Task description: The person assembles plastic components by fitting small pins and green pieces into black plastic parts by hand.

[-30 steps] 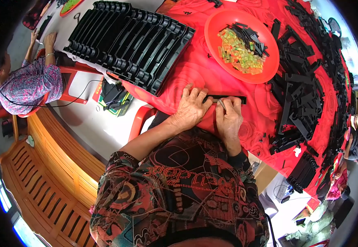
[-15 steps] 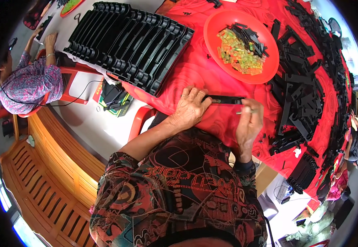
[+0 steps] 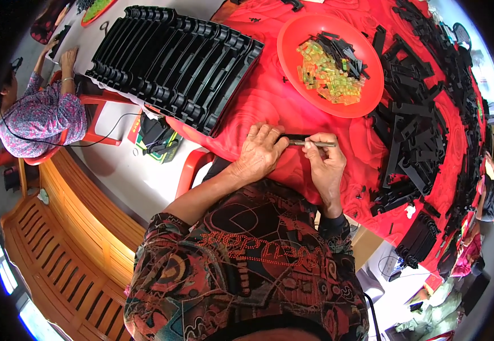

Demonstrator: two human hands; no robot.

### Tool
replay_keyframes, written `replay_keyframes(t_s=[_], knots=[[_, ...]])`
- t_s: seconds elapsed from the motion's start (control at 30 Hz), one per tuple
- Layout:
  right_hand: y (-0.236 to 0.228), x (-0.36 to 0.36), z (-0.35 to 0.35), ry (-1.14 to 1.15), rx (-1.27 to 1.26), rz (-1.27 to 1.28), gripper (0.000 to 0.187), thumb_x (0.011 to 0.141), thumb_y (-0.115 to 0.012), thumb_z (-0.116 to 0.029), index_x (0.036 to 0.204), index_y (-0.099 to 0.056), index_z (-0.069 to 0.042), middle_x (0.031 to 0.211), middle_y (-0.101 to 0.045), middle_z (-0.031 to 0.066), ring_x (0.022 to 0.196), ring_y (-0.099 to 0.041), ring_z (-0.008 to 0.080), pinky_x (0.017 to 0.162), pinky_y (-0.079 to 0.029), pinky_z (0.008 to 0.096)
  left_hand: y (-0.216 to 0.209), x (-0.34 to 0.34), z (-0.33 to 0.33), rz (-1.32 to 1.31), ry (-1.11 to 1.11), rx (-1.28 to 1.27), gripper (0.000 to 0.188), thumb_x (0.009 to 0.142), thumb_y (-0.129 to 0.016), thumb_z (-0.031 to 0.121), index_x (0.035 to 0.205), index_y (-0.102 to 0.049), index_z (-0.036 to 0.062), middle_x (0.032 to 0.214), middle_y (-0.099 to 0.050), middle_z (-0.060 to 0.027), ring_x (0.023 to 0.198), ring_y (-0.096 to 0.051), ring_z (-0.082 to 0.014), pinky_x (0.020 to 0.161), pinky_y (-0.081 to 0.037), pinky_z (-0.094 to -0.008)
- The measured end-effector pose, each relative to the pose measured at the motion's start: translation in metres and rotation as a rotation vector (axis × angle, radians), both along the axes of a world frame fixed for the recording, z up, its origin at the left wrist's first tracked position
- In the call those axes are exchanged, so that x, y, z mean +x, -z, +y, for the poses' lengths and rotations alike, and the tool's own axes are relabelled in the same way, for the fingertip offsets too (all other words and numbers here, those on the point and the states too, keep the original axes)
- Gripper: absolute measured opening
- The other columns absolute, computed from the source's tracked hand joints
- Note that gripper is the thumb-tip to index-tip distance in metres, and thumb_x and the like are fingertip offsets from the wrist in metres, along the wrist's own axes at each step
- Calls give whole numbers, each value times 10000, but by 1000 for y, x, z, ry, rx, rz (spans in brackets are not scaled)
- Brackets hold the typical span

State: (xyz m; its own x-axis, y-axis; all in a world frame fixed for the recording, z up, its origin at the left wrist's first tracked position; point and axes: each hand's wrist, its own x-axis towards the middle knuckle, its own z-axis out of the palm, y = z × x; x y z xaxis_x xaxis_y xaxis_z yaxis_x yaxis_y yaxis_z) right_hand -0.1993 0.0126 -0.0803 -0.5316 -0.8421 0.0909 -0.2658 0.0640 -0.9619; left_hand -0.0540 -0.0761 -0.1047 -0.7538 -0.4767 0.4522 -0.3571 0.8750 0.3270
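Gripping a black strip with left hand, right hand pinching a thin metal tool, just below the red plate.

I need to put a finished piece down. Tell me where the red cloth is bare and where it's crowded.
Bare red cloth lies between the black ribbed tray stack and the orange plate, running down to the left hand. A smaller patch sits right of the right hand, below the plate. Crowded: the pile of black parts along the right side, and the plate itself.
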Motion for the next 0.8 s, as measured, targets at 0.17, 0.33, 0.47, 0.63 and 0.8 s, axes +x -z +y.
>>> replay_keyframes(t_s=[0.17,0.33,0.47,0.63,0.8], knots=[[4,3,-6,-35,-45,82,101,784,-637,2,856,-571,-24,798,-579,44,645,-537,97,581,-456,247,-2,0,1,-29,-22,12,171,723,-564,157,870,-601,78,999,-570,-120,931,-534,-274,852,-398,-411],[2,6,-10,-65,-51,240,119,769,-644,9,852,-564,-20,782,-571,77,650,-559,158,593,-459,265,-1,-1,-1,-64,10,47,197,722,-585,187,888,-614,84,1004,-573,-125,951,-533,-290,833,-411,-419],[7,5,-11,-91,-91,317,128,758,-653,12,830,-551,-15,766,-558,89,661,-559,197,609,-456,275,0,0,-2,-75,20,35,206,722,-592,192,894,-618,80,1009,-574,-127,957,-532,-296,836,-409,-419],[3,1,-11,-117,-82,271,121,760,-652,17,823,-553,-12,758,-566,88,662,-557,188,611,-453,270,0,0,-2,-97,14,67,195,731,-582,181,899,-619,89,1014,-573,-133,964,-528,-301,835,-406,-418],[9,-7,-4,-16,-66,154,100,778,-639,19,834,-561,-7,760,-574,72,662,-549,150,607,-452,262,-1,-2,-1,-75,12,69,180,731,-575,168,890,-615,92,1011,-572,-131,956,-527,-297,826,-408,-411]])
